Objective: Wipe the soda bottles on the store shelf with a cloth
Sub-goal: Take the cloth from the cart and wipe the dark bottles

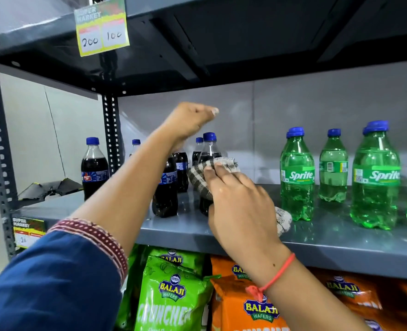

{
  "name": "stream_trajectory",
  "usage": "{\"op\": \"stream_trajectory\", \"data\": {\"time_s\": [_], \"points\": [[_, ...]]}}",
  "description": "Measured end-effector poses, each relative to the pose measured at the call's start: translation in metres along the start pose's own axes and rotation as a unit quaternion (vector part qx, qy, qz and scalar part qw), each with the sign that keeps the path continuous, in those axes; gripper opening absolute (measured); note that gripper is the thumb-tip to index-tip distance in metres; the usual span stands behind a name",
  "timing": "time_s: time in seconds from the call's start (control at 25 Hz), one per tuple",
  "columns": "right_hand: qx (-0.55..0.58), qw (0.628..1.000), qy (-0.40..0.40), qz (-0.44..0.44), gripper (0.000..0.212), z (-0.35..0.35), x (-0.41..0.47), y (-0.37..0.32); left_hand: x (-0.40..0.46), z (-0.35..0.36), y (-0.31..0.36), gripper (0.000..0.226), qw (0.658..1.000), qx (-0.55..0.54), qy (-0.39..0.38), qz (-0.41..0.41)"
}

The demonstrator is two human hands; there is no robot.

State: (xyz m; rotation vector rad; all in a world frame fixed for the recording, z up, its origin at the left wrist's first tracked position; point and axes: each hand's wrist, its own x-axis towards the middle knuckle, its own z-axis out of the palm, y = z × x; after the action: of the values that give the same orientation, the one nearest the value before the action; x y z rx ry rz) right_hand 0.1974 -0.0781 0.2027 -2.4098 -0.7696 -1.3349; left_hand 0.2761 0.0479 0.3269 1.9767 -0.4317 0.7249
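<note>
**Operator:** Head view check: where is the work item, and what has hold of it?

**Technician:** At centre frame, a dark cola bottle stands on the grey shelf. The right hand presses a checked cloth around its body, fingers curled over the fabric; a loose end of the cloth shows beyond the hand's right side. The left hand is raised above the bottle caps, loosely closed, and appears to hold nothing, though its palm side is hidden.

**Operator:** Handling properties?

**Technician:** The bottle looks full, so judge it moderately heavy and stable when upright. Thin plastic walls flex under a squeeze and are likely slick. Steady it at the cap or neck, and wipe the body and label band. The cloth is soft and conforms to the curve.

**Operator:** Quantities?

**Technician:** Dark cola bottles: at least six visible, left and centre, some overlapped by the left forearm. Green soda bottles: five bodies at right, one cut by the frame edge, with two more blue caps showing behind. Cloths: one.
</note>
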Motion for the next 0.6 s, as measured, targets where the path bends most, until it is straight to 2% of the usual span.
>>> {"op": "stream_trajectory", "data": {"time_s": [0.04,0.12,0.28,0.44,0.6], "points": [[-0.005,1.000,0.008,0.000,0.055,0.002,0.004,0.003,0.002,0.007,-0.005,0.021,0.999,-0.011,-0.037,-0.032],[-0.017,1.000,0.002,-0.017,0.054,0.013,0.011,0.008,0.005,0.013,-0.015,0.019,0.993,-0.064,-0.053,-0.087],[0.004,0.993,-0.101,-0.066,0.064,0.048,0.012,0.014,0.010,0.010,-0.019,0.013,0.983,-0.118,-0.057,-0.132],[-0.015,0.994,-0.052,-0.094,0.059,0.054,0.020,0.023,0.012,0.009,-0.021,0.012,0.980,-0.133,-0.067,-0.132],[-0.025,0.992,-0.058,-0.113,0.058,0.053,0.022,0.026,0.013,0.008,-0.022,0.012,0.980,-0.130,-0.072,-0.133]]}}
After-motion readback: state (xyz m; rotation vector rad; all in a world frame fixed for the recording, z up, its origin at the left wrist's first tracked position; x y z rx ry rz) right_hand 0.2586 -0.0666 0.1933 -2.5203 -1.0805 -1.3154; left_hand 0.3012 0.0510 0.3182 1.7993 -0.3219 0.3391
